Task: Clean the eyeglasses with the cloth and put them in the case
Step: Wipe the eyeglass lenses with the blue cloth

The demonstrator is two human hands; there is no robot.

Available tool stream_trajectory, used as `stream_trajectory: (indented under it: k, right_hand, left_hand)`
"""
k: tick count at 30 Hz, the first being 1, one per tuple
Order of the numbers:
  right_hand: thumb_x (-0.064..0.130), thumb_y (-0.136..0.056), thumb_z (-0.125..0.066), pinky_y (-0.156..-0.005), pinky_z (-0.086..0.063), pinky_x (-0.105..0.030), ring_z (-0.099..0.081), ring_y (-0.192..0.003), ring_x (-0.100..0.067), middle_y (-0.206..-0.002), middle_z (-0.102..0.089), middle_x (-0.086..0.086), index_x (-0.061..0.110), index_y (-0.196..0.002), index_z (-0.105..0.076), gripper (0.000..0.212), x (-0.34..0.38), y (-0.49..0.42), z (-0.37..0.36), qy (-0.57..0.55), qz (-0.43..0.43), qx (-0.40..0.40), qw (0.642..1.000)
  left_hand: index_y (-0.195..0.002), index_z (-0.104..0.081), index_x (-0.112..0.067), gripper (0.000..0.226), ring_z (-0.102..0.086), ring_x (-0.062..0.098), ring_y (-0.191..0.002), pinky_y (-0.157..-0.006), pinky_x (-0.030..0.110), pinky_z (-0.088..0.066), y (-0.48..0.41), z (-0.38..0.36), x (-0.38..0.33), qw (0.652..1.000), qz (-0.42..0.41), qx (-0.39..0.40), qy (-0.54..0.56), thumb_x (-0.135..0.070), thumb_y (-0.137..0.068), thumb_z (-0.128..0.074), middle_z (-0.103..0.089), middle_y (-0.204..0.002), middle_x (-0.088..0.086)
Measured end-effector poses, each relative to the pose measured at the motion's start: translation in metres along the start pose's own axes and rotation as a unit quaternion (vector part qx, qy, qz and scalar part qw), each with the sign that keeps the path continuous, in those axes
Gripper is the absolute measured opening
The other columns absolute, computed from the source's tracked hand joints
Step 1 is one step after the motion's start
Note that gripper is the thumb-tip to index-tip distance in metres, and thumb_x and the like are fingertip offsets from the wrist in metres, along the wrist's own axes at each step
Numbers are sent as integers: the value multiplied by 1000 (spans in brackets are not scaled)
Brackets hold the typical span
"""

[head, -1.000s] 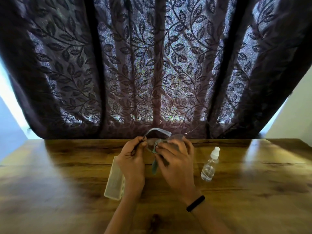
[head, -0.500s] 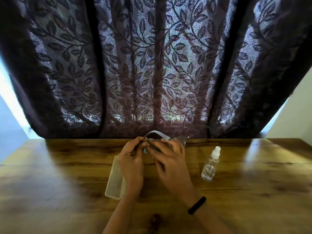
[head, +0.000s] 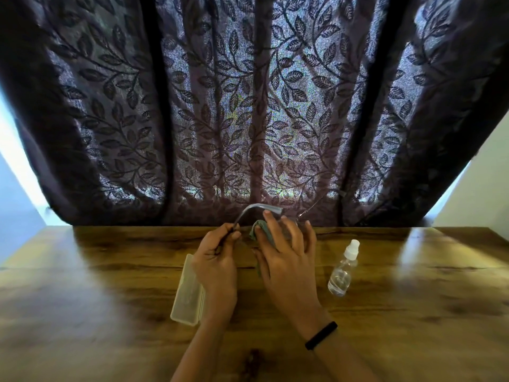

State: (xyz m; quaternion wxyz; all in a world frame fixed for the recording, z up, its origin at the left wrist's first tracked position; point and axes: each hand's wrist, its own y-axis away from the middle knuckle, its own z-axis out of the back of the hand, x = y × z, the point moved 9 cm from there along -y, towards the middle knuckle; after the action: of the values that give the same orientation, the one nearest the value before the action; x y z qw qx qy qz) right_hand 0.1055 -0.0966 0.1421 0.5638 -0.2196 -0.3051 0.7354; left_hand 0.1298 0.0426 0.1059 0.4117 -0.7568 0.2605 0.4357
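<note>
Containers first. Case (head: pixel 188 293): pale, translucent, lying flat on the surface (head: pixel 413 299) left of centre, long axis running away from me, near end free, far end tucking under the left wrist. Lid is looking down; I'm not able to make out any contents through the frosted wall. Spray bottle (head: pixel 343 270): clear, white cap on, standing to the right of the hands and apart from them, clear liquid sitting in the lower part.

Grip, L: left hand (head: pixel 217 266) is pinching the eyeglasses (head: pixel 256 209) at the frame's left end btwn thumb and forefinger; grip nearly closed, remaining fingers curling into the palm.

Grip, R: right hand (head: pixel 286 260) is holding the cloth (head: pixel 260 230), grey-green, pinching it vs. the lens area w/ the thumb underneath and forefinger reaching over the top. Other fingers are spreading loosely over the frame. A tail of cloth is hanging down below the palm. Lens itself mostly hidden, can't tell which one.

Pose: both hands are hovering over the far-middle of the surface, backs toward me, forearms coming in from the bottom edge and converging. Black band (head: pixel 321 335) on the right wrist.

Eyeglasses are sitting up off the surface, in front of the leaf-pattern curtain (head: pixel 192 119), one temple arching up and right above the fingers. They're outside the case.
</note>
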Motion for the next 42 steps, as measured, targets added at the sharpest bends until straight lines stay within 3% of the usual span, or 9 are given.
stream_trajectory:
  k: [4, 10, 17, 19, 22, 27, 34, 39, 42]
  right_hand:
    - [33, -87, -43, -101, -35, -59, -32, -123, -25, -138, -49, -4, 18, -115, -61, 36, -2, 0, 1, -31, -23, 10, 999]
    - [26, -88, -56, -103, -30, -56, -22, -129, -27, -145, -38, -8, 34, -131, -44, 46, 3, 2, -8, -135, 1, 39, 990]
    - [31, -85, -56, -101, -31, -63, -26, -128, -28, -143, -43, -8, 28, -131, -44, 48, -1, 2, -4, -33, -10, 29, 999]
    - [33, -86, -53, -101, -31, -63, -27, -128, -28, -141, -46, -6, 24, -127, -50, 43, -1, 1, -1, -5, -18, 13, 1000]
    - [28, -76, -71, -100, -33, -63, -30, -126, -26, -136, -52, -6, 19, -116, -60, 43, 0, 0, 4, -3, -12, -9, 1000]
    - [21, -69, -79, -103, -29, -56, -35, -121, -25, -125, -61, -5, 16, -102, -69, 34, -2, 1, 10, -27, 3, -56, 998]
    - [5, -62, -81, -98, -30, -49, -40, -115, -20, -112, -67, -3, 14, -86, -72, 28, -4, 6, 17, -143, -22, -110, 983]
    - [-2, -66, -75, -101, -34, -44, -34, -121, -20, -124, -60, -4, 25, -112, -64, 55, 7, 5, 8, -190, -16, -57, 980]
    - [1, -72, -70, -104, -31, -54, -28, -127, -24, -137, -49, -8, 33, -122, -55, 60, 7, 5, 3, -187, -19, -19, 982]
  left_hand:
    - [-82, -68, -32, 44, -66, 7, -80, -75, 25, -53, 0, -2, -1, 1000, -1, 4, 2, 11, -76, -61, -70, -84, -1]
    - [-88, -71, -18, 24, -67, 23, -88, -83, 45, -53, -3, -3, 4, 999, 18, 41, -3, 2, -78, -63, -71, -90, 10]
    - [-81, -71, -36, 40, -67, 24, -87, -82, 43, -52, -6, -2, 0, 1000, 13, 27, 7, 3, -76, -65, -71, -88, 5]
    - [-81, -71, -38, 43, -67, 24, -87, -80, 41, -52, -5, -3, -2, 1000, 6, 26, 9, 4, -76, -65, -71, -87, 4]
    - [-78, -71, -40, 49, -66, 19, -83, -77, 34, -51, -3, -1, -1, 1000, 11, 12, 18, 8, -76, -63, -70, -85, 1]
    - [-79, -67, -39, 48, -65, 5, -76, -69, 16, -51, 1, 0, -7, 1000, -16, -1, 2, 8, -74, -64, -69, -80, -5]
    - [-78, -67, -39, 49, -66, 7, -78, -72, 20, -52, 1, -2, -11, 1000, -23, -9, 1, 9, -73, -65, -70, -81, -7]
    - [-79, -67, -43, 53, -66, 5, -80, -74, 15, -50, -2, -2, -14, 999, -43, -4, -15, 10, -73, -64, -69, -83, -9]
    - [-79, -67, -42, 52, -66, 6, -80, -74, 15, -50, -5, 1, -15, 998, -51, 1, -23, 10, -73, -64, -70, -83, -8]
